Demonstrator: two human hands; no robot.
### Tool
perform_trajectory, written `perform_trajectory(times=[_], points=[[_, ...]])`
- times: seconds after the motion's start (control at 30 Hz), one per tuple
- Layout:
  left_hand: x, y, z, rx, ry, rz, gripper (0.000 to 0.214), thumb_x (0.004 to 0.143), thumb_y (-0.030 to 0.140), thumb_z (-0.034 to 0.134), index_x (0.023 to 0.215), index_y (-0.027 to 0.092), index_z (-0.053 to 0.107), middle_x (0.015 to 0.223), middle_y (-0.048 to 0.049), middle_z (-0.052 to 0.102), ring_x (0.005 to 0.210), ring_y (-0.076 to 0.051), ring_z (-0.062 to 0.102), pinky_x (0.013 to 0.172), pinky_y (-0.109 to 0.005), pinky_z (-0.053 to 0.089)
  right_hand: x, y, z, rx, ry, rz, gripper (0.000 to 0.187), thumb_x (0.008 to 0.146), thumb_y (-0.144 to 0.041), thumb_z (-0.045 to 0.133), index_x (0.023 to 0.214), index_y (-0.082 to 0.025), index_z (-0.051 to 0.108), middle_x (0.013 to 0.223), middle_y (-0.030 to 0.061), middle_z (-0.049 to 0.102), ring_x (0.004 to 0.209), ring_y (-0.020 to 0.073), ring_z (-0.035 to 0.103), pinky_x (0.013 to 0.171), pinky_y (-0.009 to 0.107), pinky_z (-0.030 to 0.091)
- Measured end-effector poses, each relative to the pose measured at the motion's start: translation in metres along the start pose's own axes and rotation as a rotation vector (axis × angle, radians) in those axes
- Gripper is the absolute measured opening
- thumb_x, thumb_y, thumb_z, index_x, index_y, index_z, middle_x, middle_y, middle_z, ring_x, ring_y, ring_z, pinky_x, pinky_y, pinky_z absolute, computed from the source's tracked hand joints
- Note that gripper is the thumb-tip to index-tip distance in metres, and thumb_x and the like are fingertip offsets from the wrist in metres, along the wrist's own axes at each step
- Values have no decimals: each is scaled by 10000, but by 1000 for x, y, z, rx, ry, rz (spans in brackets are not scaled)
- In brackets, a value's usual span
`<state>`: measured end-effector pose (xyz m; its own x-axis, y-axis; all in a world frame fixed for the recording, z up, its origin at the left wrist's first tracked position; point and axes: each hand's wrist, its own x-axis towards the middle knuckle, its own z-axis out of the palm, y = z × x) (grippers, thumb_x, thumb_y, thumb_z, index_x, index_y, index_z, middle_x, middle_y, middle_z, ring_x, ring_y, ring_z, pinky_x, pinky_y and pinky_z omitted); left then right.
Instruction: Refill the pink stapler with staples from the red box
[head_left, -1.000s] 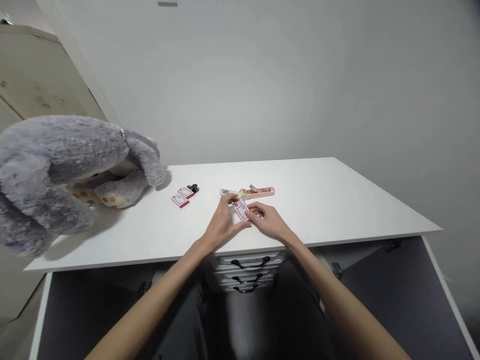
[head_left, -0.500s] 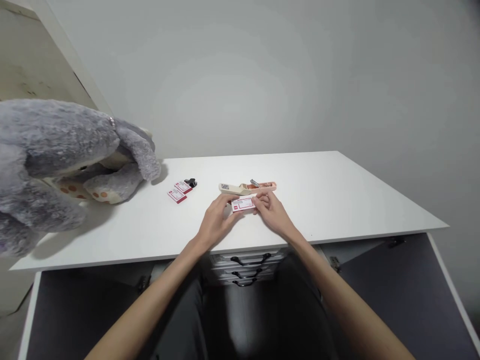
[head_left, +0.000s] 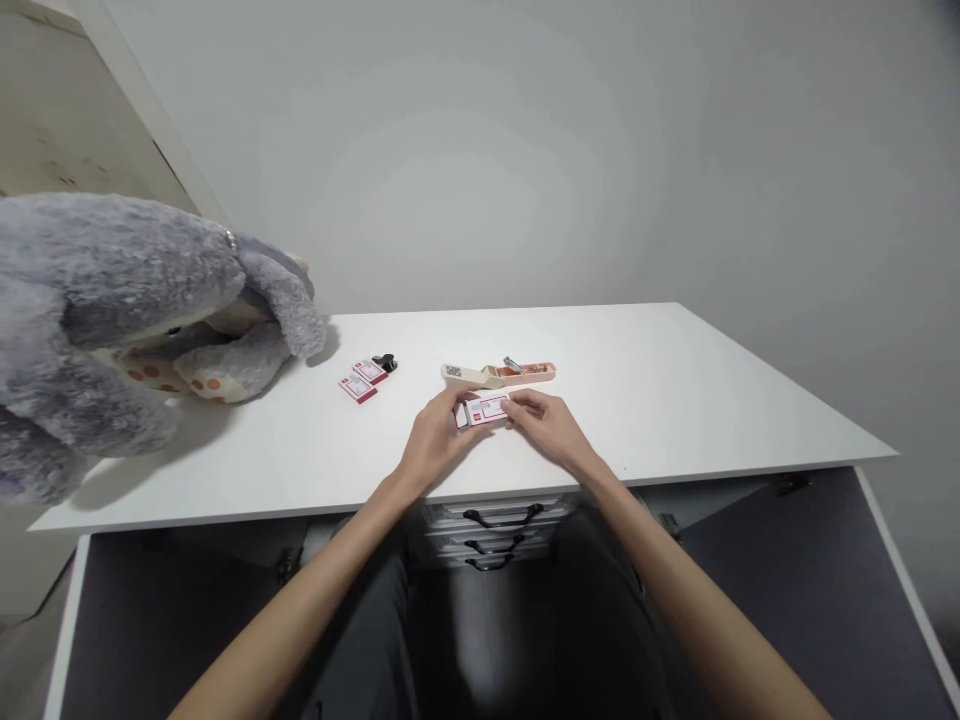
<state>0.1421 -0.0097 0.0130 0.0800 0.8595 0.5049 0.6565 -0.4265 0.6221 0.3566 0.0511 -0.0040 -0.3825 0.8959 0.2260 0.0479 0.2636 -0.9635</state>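
Red-and-white box (head_left: 487, 409) is over the white surface (head_left: 712, 410), just nearer the person than the opened stapler (head_left: 474, 377); 2 grips clamp it: left hand (head_left: 435, 437) around its left end, right hand (head_left: 547, 425), thumb on top, at its right end.

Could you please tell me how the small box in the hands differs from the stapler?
The box is white and red, while the stapler is cream and pink. The left hand and right hand hold the box, whereas the stapler lies opened out on the table. The stapler is longer than the box. Both are oblong.
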Motion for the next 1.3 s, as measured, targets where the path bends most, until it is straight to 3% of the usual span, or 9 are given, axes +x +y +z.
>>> perform_trajectory(times=[0.27,0.6,0.83,1.07,1.3], points=[[-1,-5,4,86,-49,-20,435,942,298,786,1347,253,634,1325,-67,754,1158,-277,719,1026,-439,564,2,7,0,22,78,3,477,903,-644,752,1059,-194,757,941,73,806,730,203,716,741,366,601],[-2,-7,5,138,-104,-49,407,987,222,630,1393,219,606,1349,-106,742,1190,-304,701,1033,-477,555,0,5,1,54,155,-114,411,935,-607,743,1114,-237,761,1138,108,777,812,216,702,496,292,568],[-4,-8,5,93,-38,-61,361,1020,246,588,1375,221,535,1279,-117,747,1126,-287,728,939,-419,566,0,5,3,58,175,-127,363,939,-569,756,1096,-243,763,1170,100,778,788,200,706,472,277,559],[-3,-3,3,208,-23,48,154,1014,190,555,1144,237,623,1164,-72,759,1044,-274,690,944,-428,529,1,7,3,71,202,-97,427,916,-609,767,1108,-228,754,1080,101,790,765,206,724,474,275,571],[-2,-3,4,79,7,-79,279,1059,352,585,1309,230,573,1261,-107,753,1131,-285,723,989,-448,554,2,5,3,94,234,-107,435,926,-622,754,1069,-212,728,1099,111,782,859,231,753,550,302,625]])
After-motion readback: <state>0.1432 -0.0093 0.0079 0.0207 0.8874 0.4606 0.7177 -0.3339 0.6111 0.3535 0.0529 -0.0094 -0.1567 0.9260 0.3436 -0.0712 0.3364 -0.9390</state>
